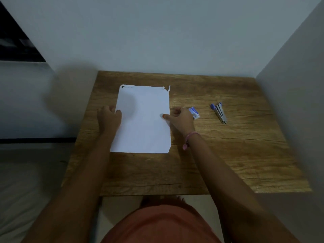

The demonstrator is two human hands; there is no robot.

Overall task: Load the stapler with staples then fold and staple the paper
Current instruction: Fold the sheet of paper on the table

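A white sheet of paper (142,120) lies flat on the wooden table (228,155), its top right corner torn. My left hand (109,118) grips the sheet's left edge, thumb on top. My right hand (178,119) pinches the right edge, thumb pressed on the paper. Just right of that hand lies a small blue and white staple box (194,114). Further right a blue and silver stapler (219,112) lies open on the table, untouched.
A grey wall stands right behind the table and another wall closes its right side. A bed or sofa with light covers lies to the left. The table's front edge is near my body.
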